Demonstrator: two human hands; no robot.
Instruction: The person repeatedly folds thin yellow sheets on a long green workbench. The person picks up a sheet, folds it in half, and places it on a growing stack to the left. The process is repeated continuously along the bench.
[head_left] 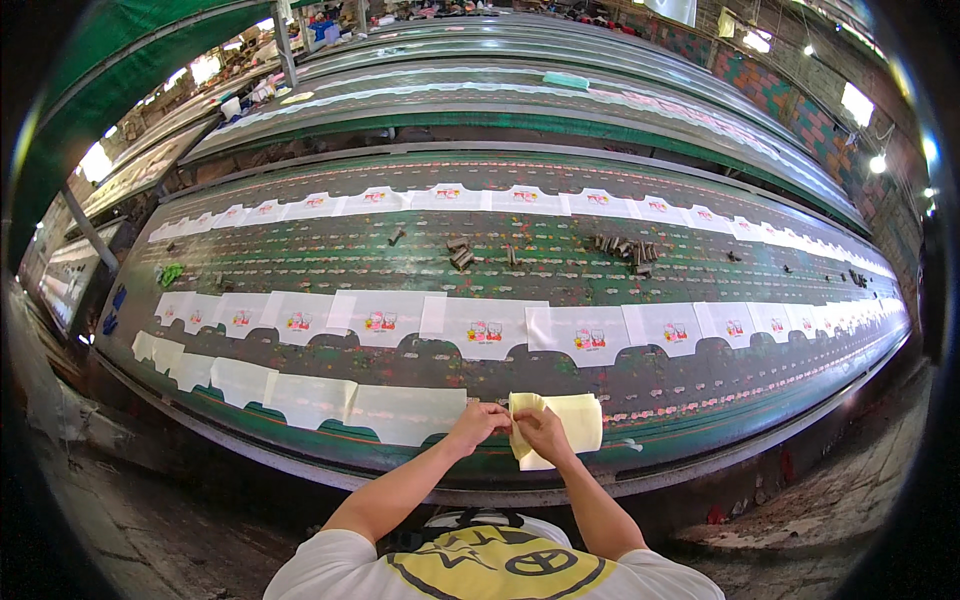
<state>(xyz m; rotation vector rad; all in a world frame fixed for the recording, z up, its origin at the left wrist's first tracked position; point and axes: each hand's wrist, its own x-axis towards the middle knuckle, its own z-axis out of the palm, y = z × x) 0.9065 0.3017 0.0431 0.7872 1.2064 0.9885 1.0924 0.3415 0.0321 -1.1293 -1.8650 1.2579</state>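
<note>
Near the front edge of the long table lies a folded pale yellow fabric stack (pixel 580 418), its left part raised between my hands. My left hand (pixel 482 424) is closed, its fingertips pinching the stack's left edge. Closed over the upper left part of the same fabric is my right hand (pixel 542 432), with thumb and fingers together. To the left, a row of plain cream fabric pieces (pixel 405 410) lies flat along the front, the last one reaching close to my left hand.
White fabric pieces with printed cartoon figures (pixel 590 335) form a row beyond my hands, and a second printed row (pixel 450 198) runs farther back. Small dark cylinders (pixel 630 250) lie in clusters between them. Green leaves (pixel 170 274) sit at the left. More long tables (pixel 480 120) stand behind.
</note>
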